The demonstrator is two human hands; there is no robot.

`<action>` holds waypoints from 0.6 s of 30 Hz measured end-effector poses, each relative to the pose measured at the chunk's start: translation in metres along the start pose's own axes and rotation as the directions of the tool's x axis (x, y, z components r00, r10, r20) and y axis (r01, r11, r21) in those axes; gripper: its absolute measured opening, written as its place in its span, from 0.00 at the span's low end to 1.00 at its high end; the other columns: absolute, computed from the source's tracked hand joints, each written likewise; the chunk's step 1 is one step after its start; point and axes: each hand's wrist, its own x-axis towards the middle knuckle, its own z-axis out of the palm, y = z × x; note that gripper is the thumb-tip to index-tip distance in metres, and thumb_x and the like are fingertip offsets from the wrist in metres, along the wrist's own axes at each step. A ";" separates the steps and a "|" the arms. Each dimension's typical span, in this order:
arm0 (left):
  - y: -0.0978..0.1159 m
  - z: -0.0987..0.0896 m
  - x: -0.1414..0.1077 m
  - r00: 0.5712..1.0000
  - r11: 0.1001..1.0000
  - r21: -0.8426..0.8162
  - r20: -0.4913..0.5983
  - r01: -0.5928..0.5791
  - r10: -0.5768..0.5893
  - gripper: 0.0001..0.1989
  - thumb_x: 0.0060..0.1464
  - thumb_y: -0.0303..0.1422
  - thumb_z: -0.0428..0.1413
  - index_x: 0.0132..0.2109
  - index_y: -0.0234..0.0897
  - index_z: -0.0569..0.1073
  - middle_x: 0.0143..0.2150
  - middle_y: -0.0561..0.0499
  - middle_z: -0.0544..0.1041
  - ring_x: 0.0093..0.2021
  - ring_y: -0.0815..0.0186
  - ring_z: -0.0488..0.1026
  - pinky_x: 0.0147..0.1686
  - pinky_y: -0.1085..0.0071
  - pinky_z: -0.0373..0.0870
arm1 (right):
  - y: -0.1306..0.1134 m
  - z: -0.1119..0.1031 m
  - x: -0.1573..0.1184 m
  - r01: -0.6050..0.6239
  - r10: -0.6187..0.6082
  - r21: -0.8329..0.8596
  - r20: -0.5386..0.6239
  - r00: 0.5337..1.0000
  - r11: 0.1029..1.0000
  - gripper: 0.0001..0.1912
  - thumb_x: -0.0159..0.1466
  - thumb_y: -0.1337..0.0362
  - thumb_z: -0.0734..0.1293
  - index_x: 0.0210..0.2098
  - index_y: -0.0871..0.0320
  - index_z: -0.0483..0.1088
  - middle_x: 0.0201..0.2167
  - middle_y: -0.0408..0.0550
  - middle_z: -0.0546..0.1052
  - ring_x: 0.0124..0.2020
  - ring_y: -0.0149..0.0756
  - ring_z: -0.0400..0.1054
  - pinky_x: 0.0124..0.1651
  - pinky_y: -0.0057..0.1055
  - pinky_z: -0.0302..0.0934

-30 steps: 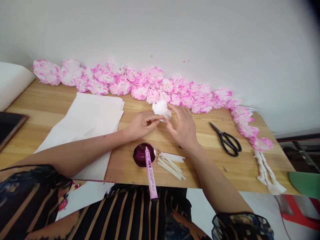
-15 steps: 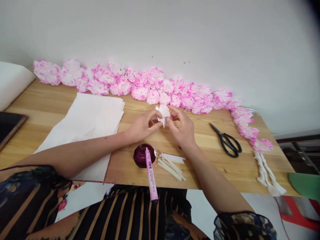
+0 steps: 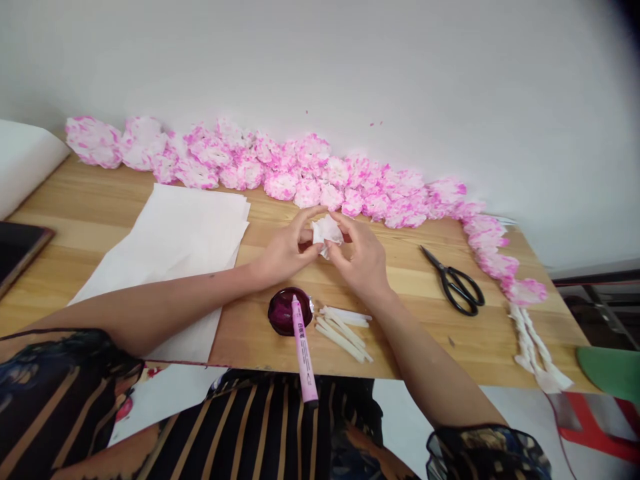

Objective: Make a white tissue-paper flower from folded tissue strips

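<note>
Between my two hands, above the wooden table point(image 3: 395, 280), is a small crumpled piece of white tissue paper point(image 3: 326, 229). My left hand point(image 3: 287, 252) grips its left edge, thumb below and fingers curled round behind. On the right side my right hand point(image 3: 363, 257) pinches it with thumb and forefinger. Just below the hands sits a dark dish of purple-red colour point(image 3: 281, 319). A pink marker point(image 3: 304, 357) rests with its tip over the dish and its dark end past the table's front edge. Several short white sticks point(image 3: 345, 333) lie beside it.
Pink-and-white paper flowers point(image 3: 280, 185) run along the wall and down the right side. Stacked white paper sheets point(image 3: 175, 230) lie at left, black scissors point(image 3: 457, 283) at right. A dark tablet-like object point(image 3: 20, 250) is at far left, twisted white paper strips point(image 3: 535, 347) at the right edge.
The fingers of my left hand have reached up and round the tissue paper. My right thumb and forefinger have shifted their hold, and the tissue looks more gathered.
</note>
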 end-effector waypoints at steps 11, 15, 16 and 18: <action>0.008 -0.001 -0.003 0.998 0.947 0.316 0.046 -0.051 0.039 0.36 0.57 0.28 0.55 0.70 0.36 0.54 0.32 0.52 0.79 0.32 0.66 0.76 0.36 0.71 0.71 | -0.006 -0.010 0.005 -0.264 0.241 0.222 0.128 0.962 0.938 0.26 0.60 0.60 0.68 0.59 0.51 0.67 0.40 0.46 0.78 0.37 0.38 0.72 0.44 0.40 0.68; 0.008 0.000 -0.005 0.989 0.885 0.447 0.127 -0.131 0.083 0.33 0.57 0.27 0.54 0.69 0.36 0.58 0.28 0.54 0.77 0.27 0.67 0.73 0.34 0.70 0.70 | -0.005 -0.005 0.007 -0.222 0.220 0.060 0.050 0.974 0.973 0.23 0.62 0.61 0.66 0.57 0.49 0.69 0.37 0.44 0.78 0.34 0.37 0.71 0.42 0.39 0.66; 0.007 0.000 -0.006 0.987 0.886 0.441 0.134 -0.143 0.093 0.32 0.57 0.28 0.54 0.68 0.37 0.59 0.30 0.53 0.78 0.28 0.67 0.74 0.35 0.70 0.71 | -0.001 -0.004 0.008 -0.251 0.248 0.095 0.040 0.968 0.963 0.21 0.62 0.61 0.66 0.56 0.49 0.70 0.33 0.43 0.77 0.32 0.36 0.70 0.39 0.37 0.66; 0.006 -0.002 -0.004 0.989 0.922 0.365 0.105 -0.132 0.100 0.32 0.57 0.29 0.55 0.68 0.38 0.59 0.37 0.50 0.80 0.33 0.65 0.77 0.38 0.69 0.72 | 0.008 -0.007 0.010 -0.318 0.323 0.216 0.012 0.946 0.923 0.18 0.64 0.60 0.64 0.53 0.50 0.71 0.28 0.40 0.74 0.27 0.33 0.67 0.35 0.35 0.65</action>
